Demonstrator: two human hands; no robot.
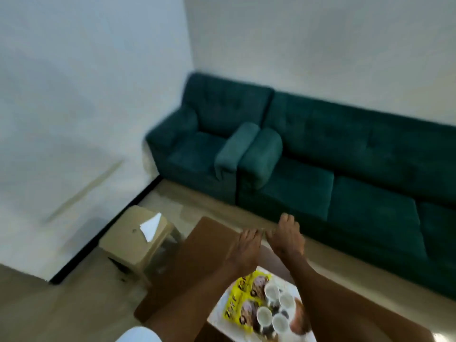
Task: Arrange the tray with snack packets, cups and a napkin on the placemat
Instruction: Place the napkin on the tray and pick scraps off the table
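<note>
A white tray (223,324) lies on the brown table (187,262) at the bottom of the view. On it are yellow snack packets (240,299) and several white cups (271,291). A white napkin (151,227) rests on a beige stool (128,240) to the left of the table. My left hand (244,250) and my right hand (288,238) hover side by side over the table's far edge, beyond the tray, fingers spread and holding nothing. The picture is blurred. I cannot make out a placemat.
A dark green armchair (197,149) and a matching sofa (345,174) stand against the white wall behind the table. Beige floor lies between table and sofa. A black skirting runs along the left wall.
</note>
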